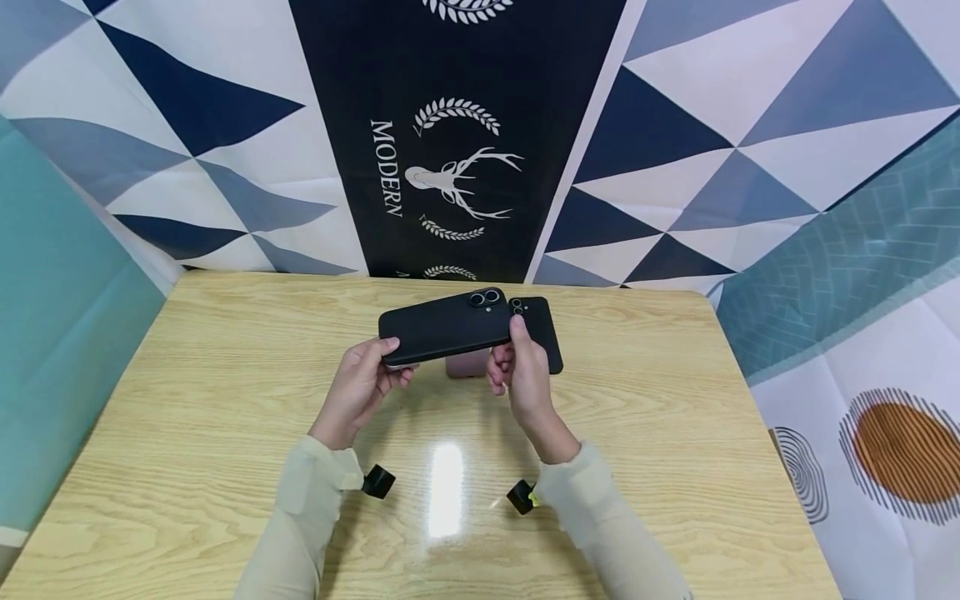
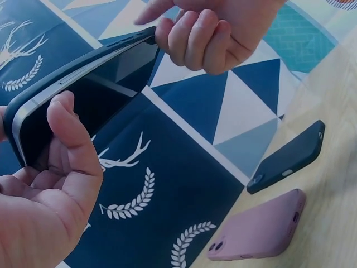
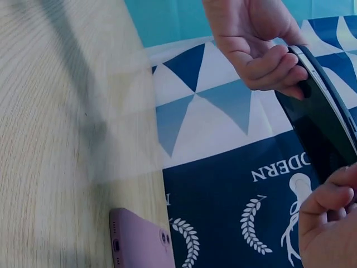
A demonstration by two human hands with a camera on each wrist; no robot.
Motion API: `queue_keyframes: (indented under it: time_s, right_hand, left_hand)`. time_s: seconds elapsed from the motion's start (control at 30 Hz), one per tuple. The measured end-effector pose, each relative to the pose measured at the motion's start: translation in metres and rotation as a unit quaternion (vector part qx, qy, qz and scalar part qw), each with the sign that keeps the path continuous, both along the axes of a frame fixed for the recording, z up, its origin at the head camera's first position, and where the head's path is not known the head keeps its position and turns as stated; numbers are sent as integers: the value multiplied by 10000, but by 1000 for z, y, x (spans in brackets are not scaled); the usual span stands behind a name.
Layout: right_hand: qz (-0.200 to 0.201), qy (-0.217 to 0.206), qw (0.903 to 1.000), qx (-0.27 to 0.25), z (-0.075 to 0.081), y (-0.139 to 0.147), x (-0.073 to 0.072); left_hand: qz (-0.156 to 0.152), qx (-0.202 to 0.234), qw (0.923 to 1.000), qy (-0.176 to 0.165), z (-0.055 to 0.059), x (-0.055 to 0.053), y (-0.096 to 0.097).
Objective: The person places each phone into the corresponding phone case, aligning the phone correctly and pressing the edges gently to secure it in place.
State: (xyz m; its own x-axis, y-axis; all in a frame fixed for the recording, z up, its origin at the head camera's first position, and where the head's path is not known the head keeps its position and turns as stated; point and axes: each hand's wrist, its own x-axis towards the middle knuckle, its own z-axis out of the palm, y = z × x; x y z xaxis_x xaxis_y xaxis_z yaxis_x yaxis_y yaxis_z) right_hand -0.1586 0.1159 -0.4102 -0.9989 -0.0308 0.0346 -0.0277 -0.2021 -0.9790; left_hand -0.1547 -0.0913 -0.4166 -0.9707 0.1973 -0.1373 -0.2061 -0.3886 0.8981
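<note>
Both hands hold a smartphone in a black case [image 1: 442, 327] above the table, back side up, its camera lenses at the right end. My left hand [image 1: 358, 385] grips the left end, thumb on the case back and fingers underneath. At the right end my right hand [image 1: 527, 372] pinches the corner between its thumb and curled fingers. In the left wrist view the phone's silver edge [image 2: 42, 100] shows outside the case along one side, so the case sits partly apart from it. The dark screen [image 2: 106, 89] faces down toward the fingers.
On the table [image 1: 225, 400] lie a pink phone or phone case [image 1: 467, 364], partly hidden under the held phone, and a dark one [image 1: 543, 337] to its right. Patterned cloth [image 1: 465, 167] hangs behind the table's far edge. Small black cubes [image 1: 378, 482] sit by the wrists.
</note>
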Motion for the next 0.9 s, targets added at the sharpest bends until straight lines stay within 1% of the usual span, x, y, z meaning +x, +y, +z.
queue_keyframes:
  time_s: [0.1,0.17,0.23,0.3,0.37,0.53,0.6,0.67,0.77,0.83,0.9]
  right_hand:
    - [384,-89,9992,68,-1,-5,1]
    - [610,-27,9981,116,-1,-8,2]
    - [750,67,9971,98,0,-11,2]
    - [787,141,9968,17,1,-13,1]
    - [767,118,9970,-45,2,-13,1]
    - [864,-11,9945,-597,3,-15,2]
    - [966,-84,9927,-718,3,-15,3]
    - [1149,-107,9914,-616,2,-17,4]
    - [1360,-59,9903,-270,2,-20,6]
    - [1377,18,9904,-70,2,-23,6]
    - [1287,32,9917,13,4,-24,7]
  left_hand:
    - [-72,47,9999,87,1,1,1]
    - [-158,74,9997,176,2,1,3]
    - [-223,79,9994,259,3,1,5]
    - [-239,55,9992,314,4,1,6]
    - [-200,24,9992,335,5,1,7]
    - [-176,0,9992,366,7,0,8]
    - [-189,49,9992,340,8,0,9]
    - [-200,107,9993,296,10,0,10]
    - [-224,182,9993,231,11,0,12]
    - [-275,187,9992,235,11,0,14]
    - [-350,187,9989,255,11,-1,14]
